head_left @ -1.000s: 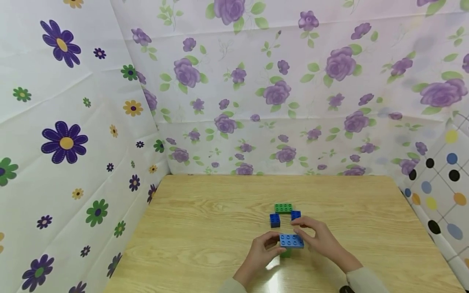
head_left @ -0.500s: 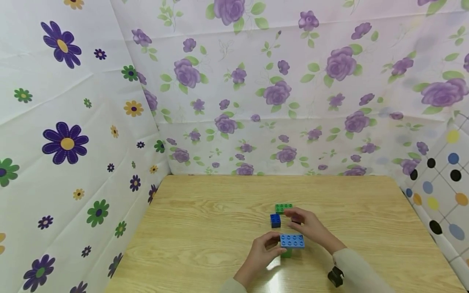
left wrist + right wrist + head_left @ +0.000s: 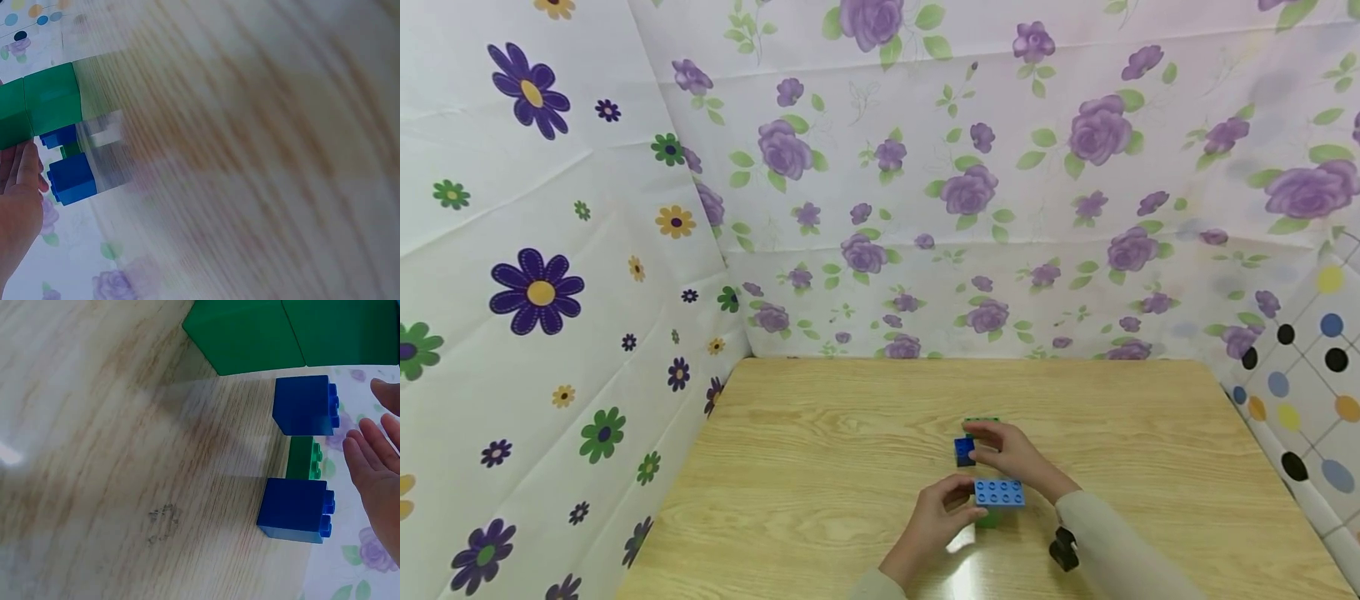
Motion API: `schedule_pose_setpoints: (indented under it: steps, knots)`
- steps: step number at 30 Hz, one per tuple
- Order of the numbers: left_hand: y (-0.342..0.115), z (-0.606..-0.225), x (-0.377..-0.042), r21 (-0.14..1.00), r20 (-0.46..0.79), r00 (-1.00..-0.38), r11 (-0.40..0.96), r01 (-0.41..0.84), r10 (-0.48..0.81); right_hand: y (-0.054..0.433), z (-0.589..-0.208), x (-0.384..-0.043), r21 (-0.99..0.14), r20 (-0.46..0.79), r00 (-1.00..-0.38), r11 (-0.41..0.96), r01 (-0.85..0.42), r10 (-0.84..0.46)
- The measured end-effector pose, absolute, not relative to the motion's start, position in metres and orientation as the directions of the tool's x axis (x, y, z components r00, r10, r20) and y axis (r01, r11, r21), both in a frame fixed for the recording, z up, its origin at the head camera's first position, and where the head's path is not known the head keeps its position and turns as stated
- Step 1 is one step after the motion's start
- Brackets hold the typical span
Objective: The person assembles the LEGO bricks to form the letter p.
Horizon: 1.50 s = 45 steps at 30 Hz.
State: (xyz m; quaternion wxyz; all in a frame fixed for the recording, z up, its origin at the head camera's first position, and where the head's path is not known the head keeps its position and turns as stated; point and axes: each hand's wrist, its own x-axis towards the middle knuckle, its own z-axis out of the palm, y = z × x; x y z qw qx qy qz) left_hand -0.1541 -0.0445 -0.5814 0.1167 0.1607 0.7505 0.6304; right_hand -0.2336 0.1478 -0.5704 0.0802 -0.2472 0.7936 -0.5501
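Note:
In the head view my left hand [image 3: 936, 517] grips a small stack near the table's front, with a light blue building brick [image 3: 1000, 492] on top of green blocks [image 3: 988, 518]. The left wrist view shows two green blocks [image 3: 53, 99] one on the other. Farther back, my right hand [image 3: 1015, 454] is at the left dark blue brick [image 3: 964, 452], its thumb by that brick's edge. The right wrist view shows its fingers loosely extended above the bricks, holding nothing. The right dark blue brick [image 3: 294, 509] is hidden from the head view. Behind lies a green brick [image 3: 301, 457], mostly covered by my hand.
The wooden table [image 3: 820, 450] reaches back to a flowered cloth wall [image 3: 880, 275]. Another flowered cloth [image 3: 550, 375] hangs along the left, and a dotted cloth [image 3: 1307, 417] borders the right. A black device [image 3: 1063, 550] is on the right wrist.
My right hand has moved from beside the light blue brick and the right dark blue brick leftward to the left dark blue brick. The left hand and its stack have stayed in place.

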Motion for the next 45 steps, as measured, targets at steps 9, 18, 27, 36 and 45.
schedule_pose_setpoints:
  steps: [9,18,27,36,45]
  knots:
    - [-0.045,-0.582,-0.155,0.986,0.036,-0.919,0.136,0.096,0.392,0.145,-0.575,-0.243,-0.905,0.117,-0.851,0.299,-0.304,-0.512]
    - [-0.043,-0.58,-0.154,0.985,0.026,-0.922,0.146,0.089,0.385,0.143,-0.574,-0.247,-0.875,0.094,-0.84,0.359,-0.326,-0.535]
    - [-0.044,-0.58,-0.155,0.986,0.026,-0.921,0.144,0.089,0.389,0.141,-0.581,-0.251,-0.85,0.1,-0.828,0.385,-0.36,-0.552]
    - [-0.043,-0.581,-0.155,0.986,0.03,-0.922,0.14,0.091,0.387,0.143,-0.581,-0.252,-0.837,0.086,-0.848,0.424,-0.346,-0.522]
    - [-0.043,-0.585,-0.155,0.985,0.058,-0.918,0.13,0.117,0.392,0.15,-0.565,-0.247,-0.844,0.089,-0.855,0.417,-0.338,-0.512]
